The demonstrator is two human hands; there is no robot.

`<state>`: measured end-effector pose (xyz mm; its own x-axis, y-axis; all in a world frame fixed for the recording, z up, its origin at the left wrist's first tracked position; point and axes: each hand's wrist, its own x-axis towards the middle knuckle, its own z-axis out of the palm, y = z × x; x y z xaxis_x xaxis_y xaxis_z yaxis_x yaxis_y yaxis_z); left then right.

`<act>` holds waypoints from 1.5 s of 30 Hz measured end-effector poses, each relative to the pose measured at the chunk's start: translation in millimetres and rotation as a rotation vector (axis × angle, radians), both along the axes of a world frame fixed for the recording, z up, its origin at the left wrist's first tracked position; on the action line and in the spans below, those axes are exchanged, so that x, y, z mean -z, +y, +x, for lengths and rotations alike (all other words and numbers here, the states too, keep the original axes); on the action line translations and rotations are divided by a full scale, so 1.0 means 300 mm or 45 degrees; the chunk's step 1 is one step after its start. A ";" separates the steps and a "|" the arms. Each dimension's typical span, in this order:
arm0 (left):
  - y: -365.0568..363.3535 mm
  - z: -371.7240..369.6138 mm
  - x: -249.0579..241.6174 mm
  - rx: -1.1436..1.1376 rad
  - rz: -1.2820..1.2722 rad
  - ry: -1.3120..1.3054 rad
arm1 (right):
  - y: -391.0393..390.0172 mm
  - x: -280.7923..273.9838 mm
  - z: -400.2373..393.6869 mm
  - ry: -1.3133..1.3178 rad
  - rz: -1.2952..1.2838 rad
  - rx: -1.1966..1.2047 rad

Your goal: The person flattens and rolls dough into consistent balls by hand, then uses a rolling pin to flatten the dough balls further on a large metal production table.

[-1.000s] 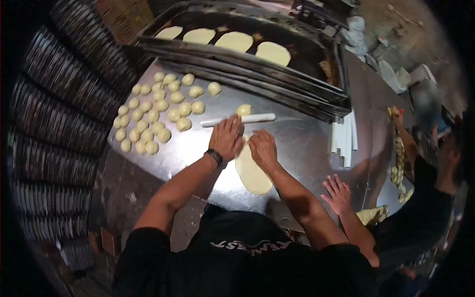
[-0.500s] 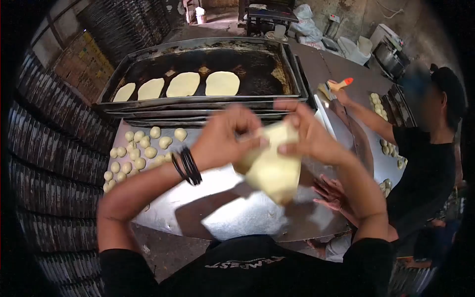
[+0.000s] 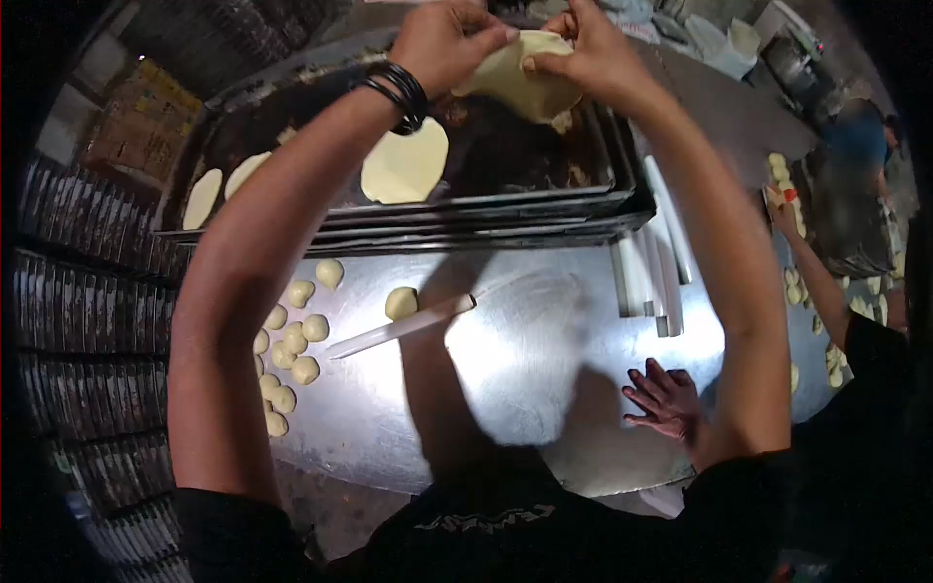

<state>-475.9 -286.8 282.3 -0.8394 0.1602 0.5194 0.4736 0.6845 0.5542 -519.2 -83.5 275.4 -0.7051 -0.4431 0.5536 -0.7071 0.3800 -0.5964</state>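
— Far left? Stacked trays (image 3: 87, 321) along the wall, dark and idle.

— And on the surface (image 3: 525, 360)? Small dough balls (image 3: 292, 345) clustered near left, unrolled; one more dough ball (image 3: 400, 302) lying just beside the rolling pin (image 3: 403, 325), left lying at a slant.

— Baking tray (image 3: 544, 189) beyond? Partly filled: flattened rounds (image 3: 405, 163) laid on its left half, right half bare.

— Hands? Left hand (image 3: 449, 37) and right hand (image 3: 583, 44) close together, both pinching the edges of one rolled dough sheet (image 3: 520, 83), held up over the tray's far right part, not set down yet.

— So how far along? Looks early to midway: a few sheets placed, many balls left to roll.

— Right side? White sticks (image 3: 649, 282) bundled on the surface; another person's hand (image 3: 666, 400) resting flat at the near edge; more dough pieces (image 3: 807, 291) far right.
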 end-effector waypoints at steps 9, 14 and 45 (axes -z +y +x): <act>0.053 -0.156 0.476 -0.196 -0.686 0.101 | -0.056 0.339 -0.077 0.211 0.704 0.493; -0.047 -0.174 0.394 -0.034 -0.823 -0.123 | -0.019 0.160 0.247 -0.420 0.069 0.008; -0.130 1.331 0.797 -0.216 0.141 -0.247 | -0.184 0.554 1.210 -0.003 0.096 0.279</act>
<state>-76.6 -325.9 43.3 -0.9348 -0.0400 0.3529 0.2352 0.6750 0.6993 -156.1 -138.7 109.2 -0.7903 -0.3191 0.5230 -0.6013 0.5676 -0.5624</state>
